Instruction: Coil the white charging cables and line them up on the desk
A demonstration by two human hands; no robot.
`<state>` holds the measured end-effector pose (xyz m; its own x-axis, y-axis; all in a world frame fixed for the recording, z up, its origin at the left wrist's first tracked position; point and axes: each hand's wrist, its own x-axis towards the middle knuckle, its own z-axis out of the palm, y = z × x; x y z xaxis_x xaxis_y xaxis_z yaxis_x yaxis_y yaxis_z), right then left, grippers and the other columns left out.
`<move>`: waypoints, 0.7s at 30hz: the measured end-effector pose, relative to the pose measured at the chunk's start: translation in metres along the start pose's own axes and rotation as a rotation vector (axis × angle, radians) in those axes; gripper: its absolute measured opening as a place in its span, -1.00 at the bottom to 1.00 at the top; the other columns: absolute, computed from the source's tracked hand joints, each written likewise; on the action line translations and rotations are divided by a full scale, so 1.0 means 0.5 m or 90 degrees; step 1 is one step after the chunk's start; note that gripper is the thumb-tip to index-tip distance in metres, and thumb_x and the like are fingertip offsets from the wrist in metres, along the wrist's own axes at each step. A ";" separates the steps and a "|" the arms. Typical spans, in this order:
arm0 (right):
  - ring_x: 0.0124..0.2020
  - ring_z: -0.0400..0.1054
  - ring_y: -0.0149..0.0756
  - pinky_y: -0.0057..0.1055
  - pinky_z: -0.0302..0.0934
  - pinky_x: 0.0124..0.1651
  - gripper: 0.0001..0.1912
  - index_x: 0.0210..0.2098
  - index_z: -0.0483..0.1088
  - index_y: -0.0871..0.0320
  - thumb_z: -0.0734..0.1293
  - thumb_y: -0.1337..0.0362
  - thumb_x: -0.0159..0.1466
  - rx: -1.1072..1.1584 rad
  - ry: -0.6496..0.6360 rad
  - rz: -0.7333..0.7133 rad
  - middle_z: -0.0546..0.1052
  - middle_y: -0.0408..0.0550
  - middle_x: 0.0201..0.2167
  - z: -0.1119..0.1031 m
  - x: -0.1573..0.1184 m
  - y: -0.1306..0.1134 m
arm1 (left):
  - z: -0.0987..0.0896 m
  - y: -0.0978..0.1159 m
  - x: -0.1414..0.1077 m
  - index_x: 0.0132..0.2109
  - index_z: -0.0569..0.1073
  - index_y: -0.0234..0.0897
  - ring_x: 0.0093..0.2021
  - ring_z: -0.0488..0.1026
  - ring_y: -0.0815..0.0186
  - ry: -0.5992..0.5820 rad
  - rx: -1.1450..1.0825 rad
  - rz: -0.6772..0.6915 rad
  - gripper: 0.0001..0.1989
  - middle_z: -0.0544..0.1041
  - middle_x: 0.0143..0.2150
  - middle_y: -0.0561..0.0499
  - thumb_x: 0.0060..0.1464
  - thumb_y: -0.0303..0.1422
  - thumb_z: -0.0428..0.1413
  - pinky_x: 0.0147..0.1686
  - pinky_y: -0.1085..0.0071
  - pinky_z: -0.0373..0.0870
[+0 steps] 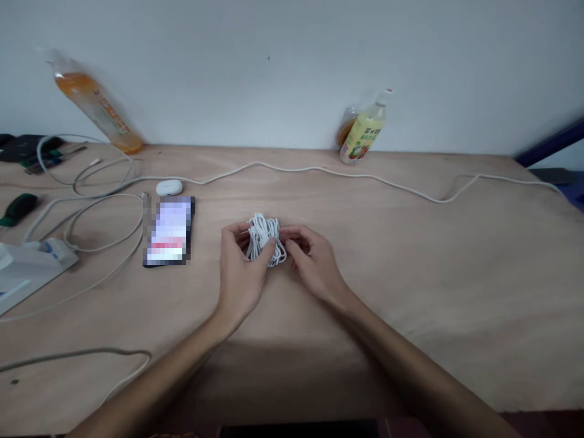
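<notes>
A coiled bundle of white cable (263,230) is held just above or on the wooden table, in the middle of the head view. My left hand (243,274) grips it from the left, with the thumb pressed across the front of the coils. At the bundle's right side is my right hand (317,261), its thumb and fingers pinched together at the edge of the loops. What exactly lies between those right fingertips is too small to make out. A phone (170,231) with a lit, blurred screen lies left of my left hand.
Behind the phone sits a white earbud case (169,187). One long white cable (314,168) crosses the table (410,255) behind my hands. An orange drink bottle (98,112) and a yellow-labelled bottle (364,132) lean near the wall. Loose cables, a power strip (31,271) and a screwdriver (20,208) crowd the left.
</notes>
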<state>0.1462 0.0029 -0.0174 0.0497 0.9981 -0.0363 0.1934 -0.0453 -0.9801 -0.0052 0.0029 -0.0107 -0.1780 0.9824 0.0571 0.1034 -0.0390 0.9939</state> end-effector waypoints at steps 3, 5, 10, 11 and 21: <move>-0.26 0.61 -0.21 -0.35 0.47 -0.34 -0.69 -0.08 0.65 0.11 0.31 0.25 0.30 0.047 -0.004 0.024 0.75 0.01 -0.12 0.000 0.000 0.001 | 0.000 -0.004 -0.003 0.09 0.40 -0.22 0.15 0.59 0.07 0.005 0.056 0.022 -0.50 0.58 0.13 -0.18 0.07 -0.24 0.38 0.23 0.02 0.51; -0.29 0.61 -0.22 -0.34 0.49 -0.34 -0.70 -0.10 0.65 0.11 0.32 0.23 0.27 0.091 -0.011 0.041 0.75 0.02 -0.14 0.000 0.001 0.003 | 0.000 -0.007 -0.004 0.11 0.41 -0.24 0.18 0.58 0.05 0.000 0.063 0.030 -0.49 0.58 0.15 -0.19 0.08 -0.24 0.37 0.26 0.01 0.49; -0.31 0.62 -0.25 -0.34 0.52 -0.31 -0.69 -0.10 0.65 0.08 0.35 0.24 0.21 0.176 -0.040 0.075 0.76 0.00 -0.12 -0.004 0.007 0.006 | 0.000 -0.006 -0.005 0.11 0.45 -0.21 0.22 0.58 0.03 -0.004 0.056 0.034 -0.53 0.61 0.16 -0.17 0.09 -0.28 0.36 0.30 0.00 0.47; -0.33 0.62 -0.25 -0.34 0.52 -0.31 -0.67 -0.07 0.65 0.08 0.37 0.25 0.19 0.192 -0.040 0.081 0.75 -0.01 -0.13 -0.005 0.008 0.006 | 0.000 -0.004 -0.004 0.11 0.45 -0.21 0.21 0.59 0.03 -0.005 0.047 0.029 -0.53 0.61 0.15 -0.17 0.09 -0.28 0.37 0.29 0.00 0.47; -0.34 0.52 -0.28 -0.37 0.47 -0.30 -0.66 -0.02 0.58 0.08 0.46 0.10 0.25 0.214 -0.053 0.040 0.68 -0.08 -0.23 0.013 0.005 0.005 | 0.001 0.009 0.005 0.02 0.47 -0.22 0.15 0.65 0.05 -0.041 -0.135 -0.089 -0.57 0.68 0.10 -0.20 0.07 -0.22 0.39 0.22 0.05 0.54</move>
<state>0.1404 0.0055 -0.0210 -0.0307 0.9944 -0.1013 -0.1413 -0.1047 -0.9844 -0.0049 0.0050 -0.0064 -0.1131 0.9902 -0.0815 -0.1260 0.0671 0.9898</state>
